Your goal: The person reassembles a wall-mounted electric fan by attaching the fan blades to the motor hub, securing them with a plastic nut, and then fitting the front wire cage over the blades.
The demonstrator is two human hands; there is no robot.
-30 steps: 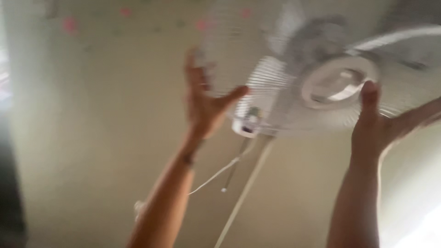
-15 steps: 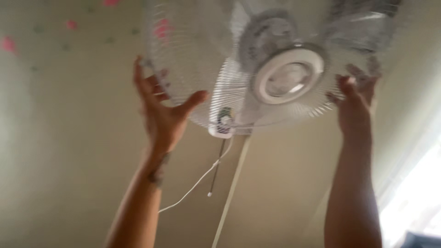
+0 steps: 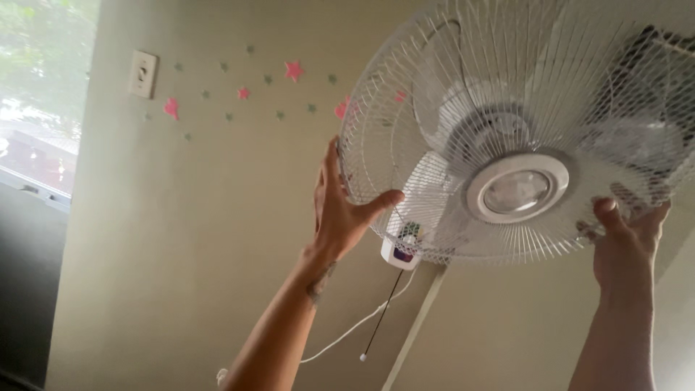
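Note:
A white wall-mounted fan with a wire grille (image 3: 463, 87) hangs high on the wall, seen from below. Its round centre cap (image 3: 515, 192) faces me. My left hand (image 3: 342, 210) grips the grille's left rim, thumb on the front, fingers behind. My right hand (image 3: 626, 235) holds the lower right rim from underneath. Both arms are stretched upward. A small white control box (image 3: 400, 250) sits under the fan, with a thin dark pull cord (image 3: 376, 327) and a white power cable (image 3: 347, 329) hanging from it.
A beige wall carries pink and green star stickers (image 3: 293, 70) and a white switch plate (image 3: 143, 73). A bright window (image 3: 36, 101) is at the left. A white conduit strip (image 3: 413, 326) runs down the wall below the fan.
The view has steadied and shifted, so the fan now sits further right and larger. My left hand has closed its grasp on the left rim; my right hand stays at the lower right rim.

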